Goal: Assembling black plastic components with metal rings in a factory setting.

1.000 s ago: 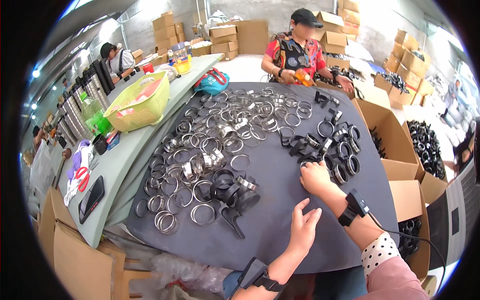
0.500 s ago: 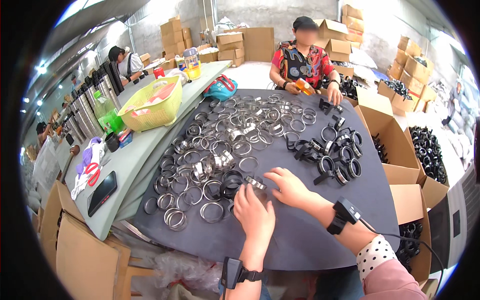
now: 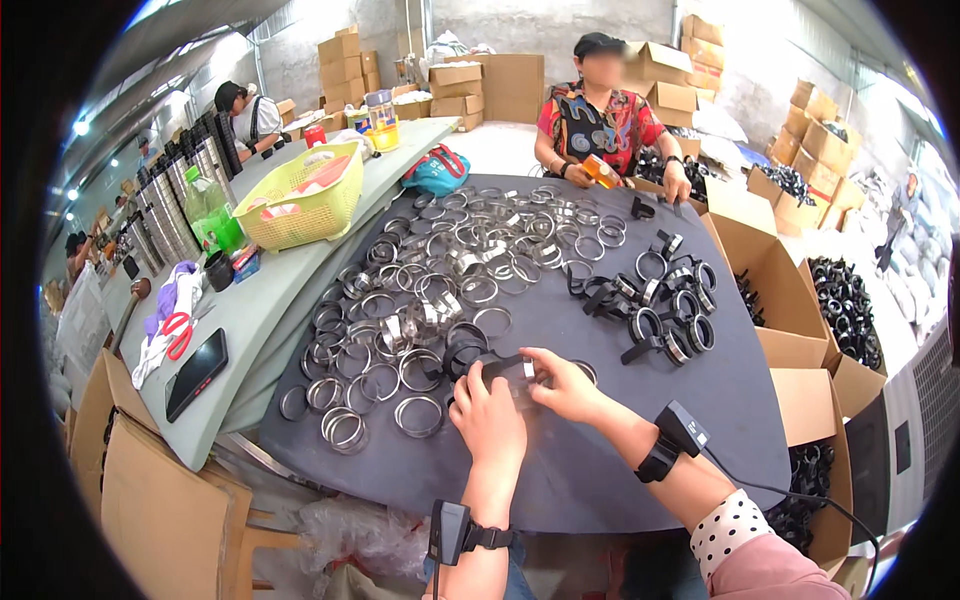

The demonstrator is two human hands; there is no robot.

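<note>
Two hands [image 3: 491, 412] [image 3: 563, 389] on one black part [image 3: 497, 369], one phone [image 3: 197, 374] leftward

Dark surface [image 3: 720, 410]: metal rings [image 3: 393, 328] left of and beyond left grip [image 3: 490, 415]; black-fitted rings [image 3: 676, 346] clustered beyond right grip [image 3: 565, 388].

No words or numbers can be read: the small pale mark on the black right-wrist device [image 3: 683, 428], the print on the green bottle [image 3: 212, 218], on the small blue-and-red box [image 3: 246, 264] and on the stacked cartons [image 3: 704, 52] at the back are all too tiny or blurred.
</note>
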